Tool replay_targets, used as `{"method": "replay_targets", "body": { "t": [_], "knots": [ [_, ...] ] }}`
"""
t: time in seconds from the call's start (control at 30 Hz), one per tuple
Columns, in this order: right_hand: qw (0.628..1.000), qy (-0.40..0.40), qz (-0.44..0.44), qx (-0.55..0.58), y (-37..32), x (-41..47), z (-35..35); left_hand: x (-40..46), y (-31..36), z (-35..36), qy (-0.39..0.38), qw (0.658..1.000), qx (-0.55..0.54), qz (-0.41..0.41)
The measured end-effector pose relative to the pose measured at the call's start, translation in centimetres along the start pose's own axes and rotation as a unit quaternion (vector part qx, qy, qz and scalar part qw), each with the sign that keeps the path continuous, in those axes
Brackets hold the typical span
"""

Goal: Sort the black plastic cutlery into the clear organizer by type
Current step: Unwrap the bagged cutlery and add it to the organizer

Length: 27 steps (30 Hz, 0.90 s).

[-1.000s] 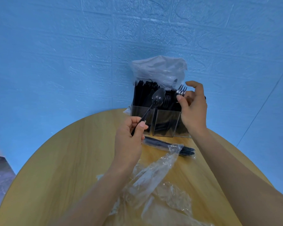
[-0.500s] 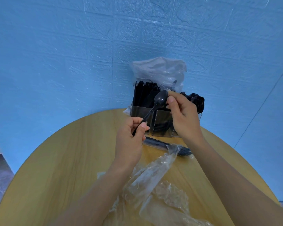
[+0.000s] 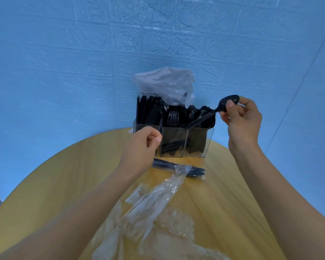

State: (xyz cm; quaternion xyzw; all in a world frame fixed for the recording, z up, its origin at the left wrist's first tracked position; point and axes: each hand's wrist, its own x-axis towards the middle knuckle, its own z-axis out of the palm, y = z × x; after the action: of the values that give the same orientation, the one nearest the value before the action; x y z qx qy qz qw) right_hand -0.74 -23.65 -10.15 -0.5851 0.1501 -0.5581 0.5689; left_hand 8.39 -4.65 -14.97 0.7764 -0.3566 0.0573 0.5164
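Right hand (image 3: 242, 119) pinches the spoon (image 3: 212, 114) by its bowl, above the organizer (image 3: 176, 141)'s right compartment. Left hand (image 3: 141, 147), fingers curled and holding nothing, hides the organizer's left front corner.

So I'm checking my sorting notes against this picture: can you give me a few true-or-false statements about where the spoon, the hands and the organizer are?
1. The right hand pinches the spoon by its bowl. True.
2. The left hand holds a fork. False: it holds nothing, fingers curled.
3. The clear organizer has forks in its middle compartment. True.
4. The spoon lies flat on the table. False: it is held in the air, handle slanting down toward the right compartment.
5. A wrapped cutlery pack lies in front of the organizer. True.
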Motion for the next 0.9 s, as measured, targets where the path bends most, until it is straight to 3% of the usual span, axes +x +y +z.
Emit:
{"method": "replay_targets", "body": {
  "t": [0.2,0.37,0.6,0.73,0.9],
  "knots": [
    [0.989,-0.023,-0.118,-0.085,-0.1,1.2,-1.5,2.4,1.8,3.1,-0.071,0.965,0.203,0.149],
    [0.975,-0.071,-0.147,-0.150,0.7,1.6,-0.8,3.9,1.5,5.2,-0.082,0.919,0.329,0.202],
    [0.954,-0.126,-0.150,-0.225,2.9,2.4,0.7,3.9,0.8,5.7,-0.080,0.911,0.345,0.212],
    [0.907,-0.166,-0.196,-0.334,5.1,1.9,0.8,3.9,0.7,5.6,-0.079,0.914,0.333,0.219],
    [0.864,-0.122,-0.234,-0.429,6.2,1.3,0.3,3.8,0.2,5.3,-0.086,0.916,0.322,0.223]
  ]
}}
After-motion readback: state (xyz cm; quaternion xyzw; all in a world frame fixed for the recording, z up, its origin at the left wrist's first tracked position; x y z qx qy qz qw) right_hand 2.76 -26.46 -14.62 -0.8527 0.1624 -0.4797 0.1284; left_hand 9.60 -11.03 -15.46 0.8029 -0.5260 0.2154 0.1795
